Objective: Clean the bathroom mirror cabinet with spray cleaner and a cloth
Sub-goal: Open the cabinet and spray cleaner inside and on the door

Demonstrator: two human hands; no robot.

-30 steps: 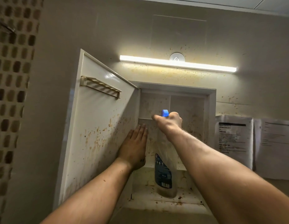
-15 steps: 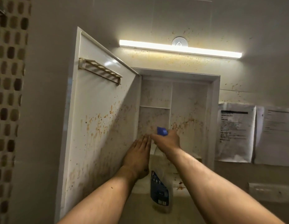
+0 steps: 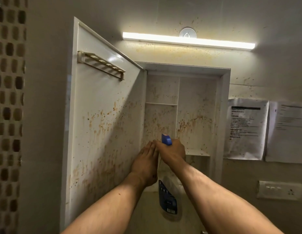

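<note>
The white wall cabinet (image 3: 222, 115) stands open, its door (image 3: 103, 125) swung out to the left. Brown splatter stains cover the door's inner face and the cabinet's back panels. My right hand (image 3: 172, 152) grips the head of a clear spray bottle (image 3: 168, 200) with a blue nozzle and dark label, the nozzle pointing into the cabinet. My left hand (image 3: 145, 164) presses flat, fingers straight, against the lower inner face of the door near the hinge. No cloth is in view.
A lit strip light (image 3: 187, 40) hangs above the cabinet on a speckled wall. A slotted rack (image 3: 101, 65) is fixed high on the door. Two paper sheets (image 3: 246, 129) hang right of the cabinet, a switch plate (image 3: 280, 190) below them. Mosaic tiles (image 3: 8, 98) run down the left.
The view has tilted down, so the cabinet sits lower in frame. My right hand with the bottle has dropped from the upper shelf level toward the lower compartment. My left hand stays on the door.
</note>
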